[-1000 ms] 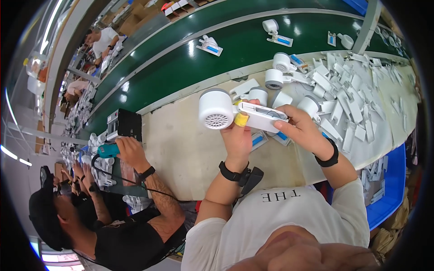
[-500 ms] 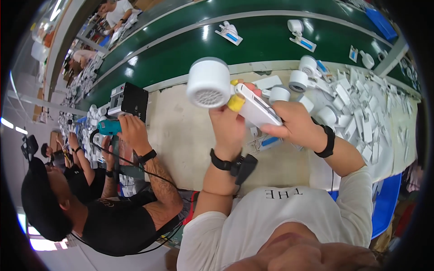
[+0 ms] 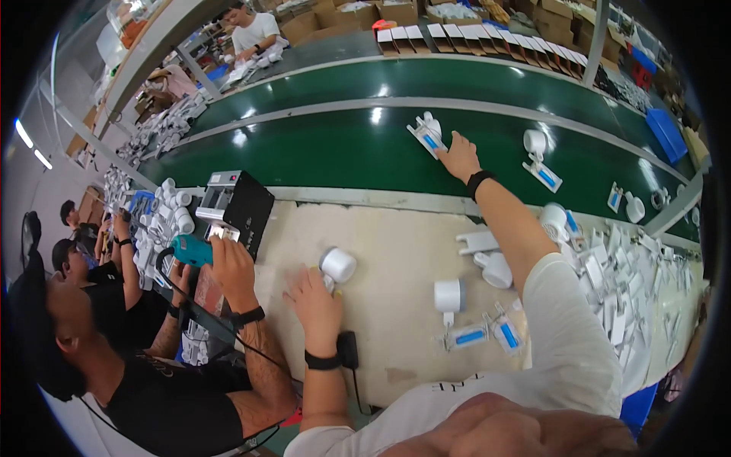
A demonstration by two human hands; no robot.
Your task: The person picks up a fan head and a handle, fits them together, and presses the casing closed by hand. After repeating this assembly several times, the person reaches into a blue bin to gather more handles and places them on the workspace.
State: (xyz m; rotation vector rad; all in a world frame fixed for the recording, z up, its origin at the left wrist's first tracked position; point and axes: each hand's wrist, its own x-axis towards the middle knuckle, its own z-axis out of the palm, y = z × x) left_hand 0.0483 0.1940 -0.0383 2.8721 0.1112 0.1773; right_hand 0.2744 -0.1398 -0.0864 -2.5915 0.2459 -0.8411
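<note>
On the green belt, my right hand (image 3: 459,158) reaches to a white round-headed part with a flat, blue-striped piece (image 3: 430,137). Its thumb is at the edge of the flat piece, with the index finger stretched out; a firm hold does not show. Over the pale work surface, my left hand (image 3: 314,305) is slightly blurred, its fingers spread. Just beyond its fingers lies a white device with a cylindrical, grey-rimmed head (image 3: 337,264), its handle mostly hidden. Between my arms rest another white cylindrical head (image 3: 449,295) and two clear-edged pieces with blue strips (image 3: 470,336).
A heap of white housings (image 3: 609,282) covers the right side. More round-headed parts (image 3: 535,142) lie on the belt. At left, a black-and-silver box-shaped machine (image 3: 236,209) stands beside a co-worker's hand (image 3: 232,266) on a teal power tool (image 3: 192,250). Cartons line the far side.
My hands have parted; the white device they held together now lies by my left hand. My right hand has moved forward onto the belt. The view has tilted up.
</note>
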